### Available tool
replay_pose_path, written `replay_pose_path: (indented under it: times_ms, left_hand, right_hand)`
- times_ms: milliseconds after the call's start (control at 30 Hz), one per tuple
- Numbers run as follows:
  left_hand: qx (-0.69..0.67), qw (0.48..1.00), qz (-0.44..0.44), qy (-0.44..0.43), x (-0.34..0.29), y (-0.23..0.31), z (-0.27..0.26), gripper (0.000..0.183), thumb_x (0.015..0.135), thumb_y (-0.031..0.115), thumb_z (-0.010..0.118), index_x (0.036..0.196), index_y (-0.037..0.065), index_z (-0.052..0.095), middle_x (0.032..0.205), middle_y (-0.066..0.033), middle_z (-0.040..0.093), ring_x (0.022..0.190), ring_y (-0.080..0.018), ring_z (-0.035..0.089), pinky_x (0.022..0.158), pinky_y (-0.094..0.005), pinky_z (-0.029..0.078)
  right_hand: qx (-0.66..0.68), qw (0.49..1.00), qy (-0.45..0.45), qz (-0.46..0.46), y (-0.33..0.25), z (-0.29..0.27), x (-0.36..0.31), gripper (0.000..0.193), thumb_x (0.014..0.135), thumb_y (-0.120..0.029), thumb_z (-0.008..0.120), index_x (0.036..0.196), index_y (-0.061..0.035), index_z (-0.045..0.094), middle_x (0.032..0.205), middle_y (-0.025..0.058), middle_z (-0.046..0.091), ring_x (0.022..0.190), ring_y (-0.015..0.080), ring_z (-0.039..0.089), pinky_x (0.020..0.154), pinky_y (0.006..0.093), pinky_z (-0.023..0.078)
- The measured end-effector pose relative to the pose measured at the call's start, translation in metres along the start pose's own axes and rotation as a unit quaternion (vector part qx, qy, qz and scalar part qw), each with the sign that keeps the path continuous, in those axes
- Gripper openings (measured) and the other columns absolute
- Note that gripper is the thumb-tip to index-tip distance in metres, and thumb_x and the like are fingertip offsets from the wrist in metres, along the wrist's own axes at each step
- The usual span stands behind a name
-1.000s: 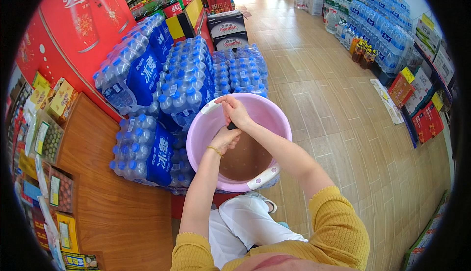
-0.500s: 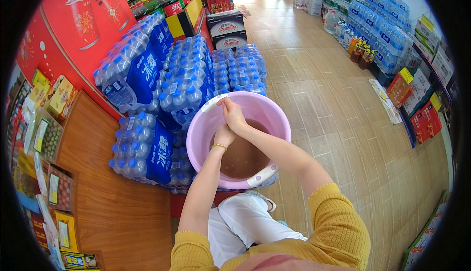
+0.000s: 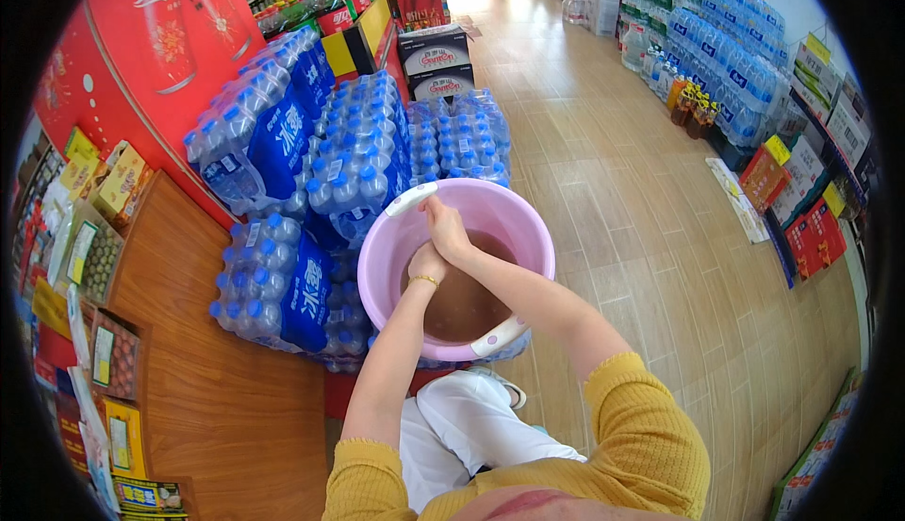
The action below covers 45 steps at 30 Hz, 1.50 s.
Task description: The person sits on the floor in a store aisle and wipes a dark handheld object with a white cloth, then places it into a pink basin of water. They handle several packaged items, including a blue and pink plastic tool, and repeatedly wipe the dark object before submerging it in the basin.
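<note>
A pink plastic basin with white handles stands on blue-capped water packs and holds murky brown water. Over the water, inside the far left rim, my two hands are pressed together. My right hand lies above and beyond the left, closed, its fingers curled near the far handle. Below its wrist, my left hand is closed too, a gold bracelet on that wrist. What they grip, if anything, is hidden by the hands themselves.
Shrink-wrapped bottle packs are stacked left of and behind the basin. A wooden counter with boxed goods runs along the left. Black and white cartons stand farther back. Tiled floor stretches right toward more water packs.
My right hand has shifted slightly toward me, a little away from the far handle. My left hand stays almost in place, and both remain closed and together.
</note>
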<state>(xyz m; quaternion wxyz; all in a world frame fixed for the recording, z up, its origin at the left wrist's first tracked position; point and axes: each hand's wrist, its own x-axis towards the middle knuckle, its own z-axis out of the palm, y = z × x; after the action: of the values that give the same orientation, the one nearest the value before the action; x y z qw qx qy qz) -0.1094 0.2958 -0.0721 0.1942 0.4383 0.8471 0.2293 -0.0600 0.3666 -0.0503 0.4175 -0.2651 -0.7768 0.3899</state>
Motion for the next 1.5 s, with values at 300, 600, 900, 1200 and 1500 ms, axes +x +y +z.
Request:
replay_pose_path:
  times_ms: [300,600,900,1200,1500]
  left_hand:
    - [0.027,0.999,-0.031,-0.018,0.002,-0.008,-0.001,0.035,0.081,0.032,0.048,0.103,0.008,0.061,0.103,-0.0214,0.06,0.1,-0.0376,0.056,0.083,-0.0473,0.044]
    - [0.046,0.997,-0.053,-0.028,-0.002,-0.008,-0.004,0.035,0.082,0.033,0.046,0.1,0.007,0.062,0.099,-0.0197,0.063,0.096,-0.0359,0.059,0.081,-0.0441,0.046]
    - [0.108,0.991,-0.077,0.031,-0.012,0.017,-0.014,0.027,0.079,0.031,0.054,0.09,0.009,0.065,0.091,-0.0179,0.065,0.09,-0.0351,0.061,0.077,-0.0443,0.048]
    - [-0.064,0.974,0.034,0.215,-0.016,0.026,-0.024,0.025,0.068,0.025,0.063,0.077,0.002,0.065,0.082,-0.023,0.063,0.08,-0.0375,0.061,0.071,-0.0456,0.048]
    - [-0.146,0.923,0.067,0.349,0.001,0.01,0.007,0.034,0.065,0.013,0.065,0.092,0.003,0.046,0.088,-0.0193,0.055,0.087,-0.0387,0.052,0.075,-0.0478,0.042]
  right_hand:
    - [-0.001,0.999,-0.003,-0.04,-0.005,0.005,-0.002,0.013,0.088,-0.008,0.04,0.094,-0.0043,0.051,0.072,0.0212,0.057,0.068,0.0377,0.057,0.061,0.0435,0.043]
    - [-0.004,0.999,-0.011,-0.042,-0.011,0.006,-0.006,0.013,0.087,-0.007,0.04,0.094,-0.0045,0.05,0.069,0.0209,0.056,0.066,0.0378,0.056,0.06,0.0439,0.043]
    - [-0.066,0.996,-0.028,-0.047,-0.015,-0.006,0.002,0.014,0.086,-0.007,0.042,0.095,-0.0048,0.053,0.075,0.0231,0.058,0.071,0.0399,0.058,0.062,0.0463,0.044]
    - [-0.081,0.995,0.006,-0.061,-0.001,-0.015,0.019,0.021,0.086,-0.015,0.046,0.098,-0.0034,0.058,0.088,0.0211,0.06,0.083,0.039,0.058,0.074,0.0446,0.045]
    - [-0.134,0.982,-0.054,-0.121,0.018,-0.018,0.029,0.024,0.091,-0.017,0.042,0.097,0.0021,0.056,0.095,0.0213,0.056,0.091,0.0372,0.053,0.08,0.0419,0.041]
